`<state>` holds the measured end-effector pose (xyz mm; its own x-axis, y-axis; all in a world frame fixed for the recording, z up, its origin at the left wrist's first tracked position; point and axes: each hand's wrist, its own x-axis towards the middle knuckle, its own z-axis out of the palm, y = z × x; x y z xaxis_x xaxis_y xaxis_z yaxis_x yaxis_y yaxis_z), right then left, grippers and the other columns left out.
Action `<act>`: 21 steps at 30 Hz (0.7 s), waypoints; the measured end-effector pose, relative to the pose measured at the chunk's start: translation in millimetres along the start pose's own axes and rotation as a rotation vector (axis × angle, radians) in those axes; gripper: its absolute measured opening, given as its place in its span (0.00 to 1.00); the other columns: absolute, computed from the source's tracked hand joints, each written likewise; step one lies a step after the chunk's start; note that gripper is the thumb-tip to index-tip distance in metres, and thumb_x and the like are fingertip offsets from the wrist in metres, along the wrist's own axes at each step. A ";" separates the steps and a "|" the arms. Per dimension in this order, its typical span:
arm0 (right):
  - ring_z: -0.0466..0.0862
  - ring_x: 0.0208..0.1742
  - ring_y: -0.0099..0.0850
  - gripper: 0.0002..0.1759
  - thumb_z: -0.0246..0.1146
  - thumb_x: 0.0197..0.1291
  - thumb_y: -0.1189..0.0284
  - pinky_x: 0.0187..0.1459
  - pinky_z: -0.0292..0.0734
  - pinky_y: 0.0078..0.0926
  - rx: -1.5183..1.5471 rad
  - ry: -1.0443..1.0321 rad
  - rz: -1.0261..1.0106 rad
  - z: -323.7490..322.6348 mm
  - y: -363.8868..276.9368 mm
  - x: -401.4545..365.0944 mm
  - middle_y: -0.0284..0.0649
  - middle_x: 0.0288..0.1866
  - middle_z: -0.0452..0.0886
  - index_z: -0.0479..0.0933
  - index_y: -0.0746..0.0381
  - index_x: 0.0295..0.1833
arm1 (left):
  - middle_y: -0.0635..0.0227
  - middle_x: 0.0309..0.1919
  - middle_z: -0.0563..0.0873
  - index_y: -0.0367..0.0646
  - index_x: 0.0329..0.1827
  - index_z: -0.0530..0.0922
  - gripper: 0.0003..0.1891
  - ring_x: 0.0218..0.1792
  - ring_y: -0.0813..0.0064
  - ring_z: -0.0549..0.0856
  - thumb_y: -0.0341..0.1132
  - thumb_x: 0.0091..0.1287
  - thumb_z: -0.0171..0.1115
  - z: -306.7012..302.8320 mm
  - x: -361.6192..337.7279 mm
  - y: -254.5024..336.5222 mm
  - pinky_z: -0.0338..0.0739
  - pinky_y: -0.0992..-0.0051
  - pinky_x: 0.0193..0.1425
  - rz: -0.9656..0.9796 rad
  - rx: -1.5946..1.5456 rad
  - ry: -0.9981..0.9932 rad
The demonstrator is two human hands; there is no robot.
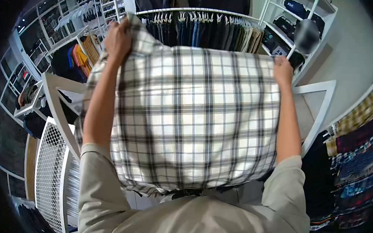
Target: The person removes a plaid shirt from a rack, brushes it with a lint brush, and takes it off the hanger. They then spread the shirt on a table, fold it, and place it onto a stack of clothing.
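Note:
A white shirt with a black and brown check (195,112) hangs spread out in front of my body, between my two arms. My left hand (118,40) is closed on its upper left part, near a bunched fold of cloth. At the shirt's upper right corner, my right hand (283,70) pinches the edge. The cloth is stretched nearly straight between the hands, and its lower part curves back toward my chest. Some fingertips are hidden by the cloth and the hands.
Trousers (200,32) hang on a rail ahead. Shelves with caps (286,26) stand at the upper right. Checked shirts (358,169) hang along the right. A white mesh panel (49,176) is at the lower left, with folded or hanging clothes (81,56) beyond.

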<state>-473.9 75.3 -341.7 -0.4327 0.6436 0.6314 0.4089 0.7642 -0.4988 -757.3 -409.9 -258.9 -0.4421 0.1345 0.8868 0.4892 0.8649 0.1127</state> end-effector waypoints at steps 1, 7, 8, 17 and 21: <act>0.83 0.53 0.59 0.16 0.55 0.72 0.59 0.53 0.77 0.54 -0.011 -0.065 0.004 34.5 15.8 -3.2 0.53 0.50 0.86 0.81 0.58 0.53 | 0.58 0.45 0.88 0.60 0.55 0.86 0.13 0.40 0.53 0.88 0.44 0.72 0.59 25.8 -14.7 -2.2 0.80 0.58 0.43 -0.065 -0.070 -0.145; 0.84 0.54 0.56 0.14 0.57 0.71 0.64 0.55 0.78 0.50 -0.037 -0.322 0.065 117.6 61.4 -80.9 0.54 0.50 0.86 0.82 0.57 0.53 | 0.55 0.51 0.89 0.54 0.62 0.84 0.20 0.53 0.51 0.87 0.48 0.71 0.59 110.3 -129.8 -41.8 0.80 0.60 0.56 -0.329 -0.321 -0.497; 0.84 0.54 0.56 0.14 0.57 0.71 0.64 0.55 0.78 0.50 -0.041 -0.332 0.071 120.7 70.5 -82.9 0.54 0.50 0.86 0.82 0.57 0.53 | 0.55 0.51 0.89 0.54 0.62 0.84 0.20 0.53 0.51 0.87 0.48 0.71 0.59 111.2 -135.1 -45.7 0.80 0.60 0.56 -0.332 -0.318 -0.509; 0.87 0.44 0.44 0.10 0.62 0.70 0.67 0.48 0.79 0.39 0.237 -0.338 -0.016 41.8 76.3 -84.4 0.45 0.41 0.88 0.82 0.58 0.52 | 0.68 0.40 0.84 0.33 0.58 0.81 0.16 0.39 0.80 0.78 0.36 0.76 0.60 -15.5 -134.8 -35.3 0.73 0.79 0.45 -0.348 -0.842 -0.295; 0.87 0.43 0.42 0.09 0.62 0.69 0.71 0.47 0.79 0.37 0.299 -0.305 -0.053 -2.4 84.7 -112.6 0.44 0.41 0.87 0.81 0.60 0.51 | 0.63 0.48 0.82 0.31 0.59 0.75 0.18 0.48 0.74 0.77 0.39 0.78 0.55 -72.3 -182.2 -49.9 0.70 0.76 0.58 -0.361 -0.921 -0.267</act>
<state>-388.6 67.5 -453.6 -0.6829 0.5520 0.4786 0.1483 0.7462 -0.6490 -646.8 -512.6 -393.7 -0.7753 0.1399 0.6159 0.6316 0.1825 0.7536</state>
